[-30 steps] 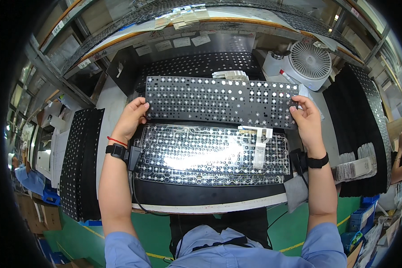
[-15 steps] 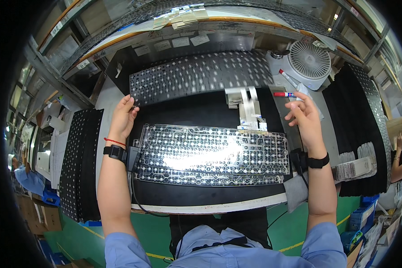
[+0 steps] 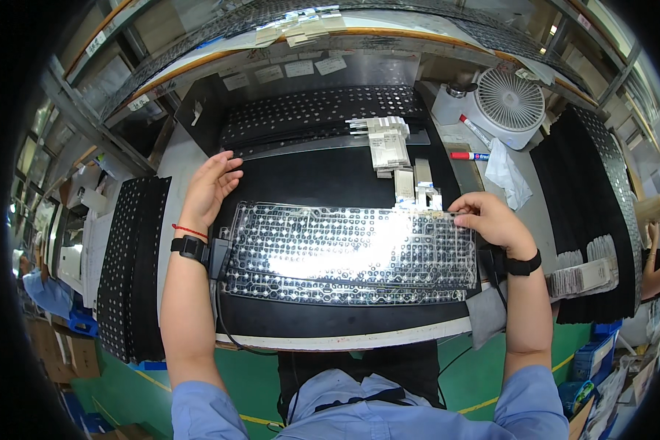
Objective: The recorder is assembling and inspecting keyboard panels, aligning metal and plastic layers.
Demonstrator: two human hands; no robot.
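Observation:
On the black work mat (image 3: 293,180) in front of me lies a stack of clear keyboard circuit sheets (image 3: 330,249), shiny with glare. My right hand (image 3: 491,220) is at the far right corner of the top sheet, thumb and forefinger closed on its edge. My left hand (image 3: 211,187) is raised beyond the sheets' far left corner, fingers apart and holding nothing. Silvery connector tails (image 3: 390,150) stretch from the sheets' far edge toward the back. Behind the mat, dark perforated sheets (image 3: 323,106) lie stacked against a metal back plate.
A white fan (image 3: 510,103) stands at the back right, near a red-capped marker (image 3: 469,155) and a crumpled white cloth (image 3: 507,176). Black sheet stacks flank me, left (image 3: 132,271) and right (image 3: 587,169). Beyond, a shelf (image 3: 345,37) crosses above the table.
The dark perforated sheet, earlier tilted at my left fingertips, now lies flat at the back. My right hand has come down and nearer, onto the clear sheet's corner. The tails shifted.

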